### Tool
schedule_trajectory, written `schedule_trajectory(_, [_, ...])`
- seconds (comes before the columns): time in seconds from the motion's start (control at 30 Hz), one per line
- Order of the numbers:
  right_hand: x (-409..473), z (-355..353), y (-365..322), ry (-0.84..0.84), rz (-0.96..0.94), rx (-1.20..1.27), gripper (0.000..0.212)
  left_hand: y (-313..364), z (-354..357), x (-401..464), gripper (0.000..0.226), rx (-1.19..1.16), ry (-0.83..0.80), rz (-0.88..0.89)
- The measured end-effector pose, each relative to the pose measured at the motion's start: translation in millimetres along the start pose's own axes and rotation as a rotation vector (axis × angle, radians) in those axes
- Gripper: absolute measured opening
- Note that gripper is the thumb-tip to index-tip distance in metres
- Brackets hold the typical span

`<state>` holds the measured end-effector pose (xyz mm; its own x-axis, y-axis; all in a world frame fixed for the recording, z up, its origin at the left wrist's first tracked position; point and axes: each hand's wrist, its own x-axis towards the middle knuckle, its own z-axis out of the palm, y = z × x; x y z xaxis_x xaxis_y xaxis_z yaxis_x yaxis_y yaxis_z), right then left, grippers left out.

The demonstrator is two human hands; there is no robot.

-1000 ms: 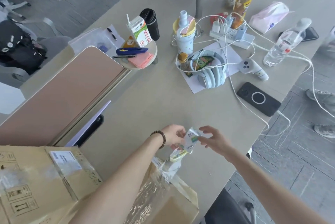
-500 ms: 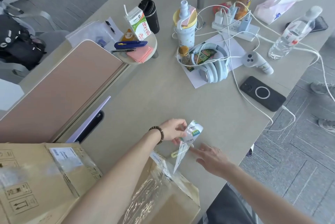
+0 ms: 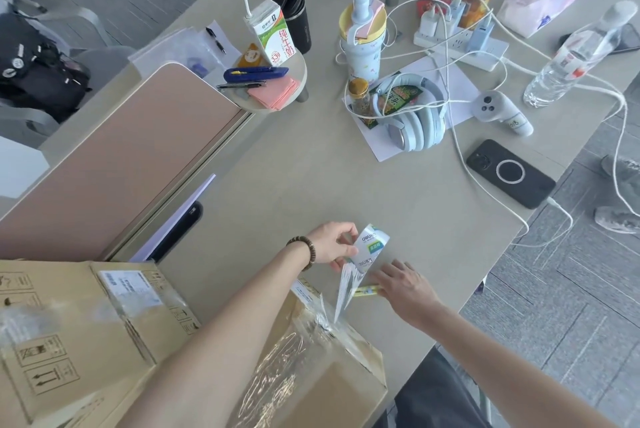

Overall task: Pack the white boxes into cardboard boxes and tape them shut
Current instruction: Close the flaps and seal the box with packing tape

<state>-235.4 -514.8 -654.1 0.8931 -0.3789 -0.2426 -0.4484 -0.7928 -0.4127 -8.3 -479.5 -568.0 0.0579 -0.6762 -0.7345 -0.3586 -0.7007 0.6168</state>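
Note:
A cardboard box (image 3: 79,330) lies at the lower left, its flap (image 3: 332,379) covered in shiny clear tape. My left hand (image 3: 334,244) grips a roll of clear tape (image 3: 370,246) with a white and green label, just beyond the box's corner. A strip of tape (image 3: 343,292) stretches from the roll down to the flap. My right hand (image 3: 403,284) lies flat on the table beside the strip, its fingers on a small yellow-green item (image 3: 363,290). No white boxes are visible.
The grey table (image 3: 311,178) carries a black phone (image 3: 510,173) on a cable, headphones (image 3: 412,123), a water bottle (image 3: 575,57), a milk carton (image 3: 270,36), a blue cutter (image 3: 256,73) and a power strip (image 3: 460,43). A tan divider panel (image 3: 117,164) stands left. The table edge runs diagonally at right.
My right hand let go of the roll and dropped to the table beside the box. The left hand has kept the roll while the tape strip drew out toward the flap.

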Motion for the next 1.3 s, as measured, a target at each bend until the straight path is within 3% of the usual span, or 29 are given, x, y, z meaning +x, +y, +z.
schedule_trajectory(0.17, [4, -17, -6, -0.226, 0.11, 0.137, 0.013, 1, -1, 0, 0.01, -0.005, -0.006, -0.003])
schedule_trajectory(0.4, [-15, -78, -5, -0.587, 0.271, 0.4, 0.014, 4, -2, -1, 0.013, -0.036, -0.035, -0.033])
schedule_trajectory(0.8, [-34, -130, -25, -0.427, 0.225, 0.54, 0.019, 13, -1, 2, 0.011, 0.025, -0.047, -0.037])
schedule_trajectory(1.03, [-22, -121, -61, -0.172, 0.023, 0.312, 0.027, 14, -1, 3, 0.012, 0.028, -0.056, -0.038])
schedule_trajectory(1.17, [-13, -122, -75, -0.157, -0.012, 0.284, 0.038, 16, -1, 2, 0.01, 0.025, -0.057, -0.027])
schedule_trajectory(1.3, [-6, -120, -81, -0.171, -0.047, 0.222, 0.032, 17, -1, 2, 0.009, 0.024, -0.066, -0.024])
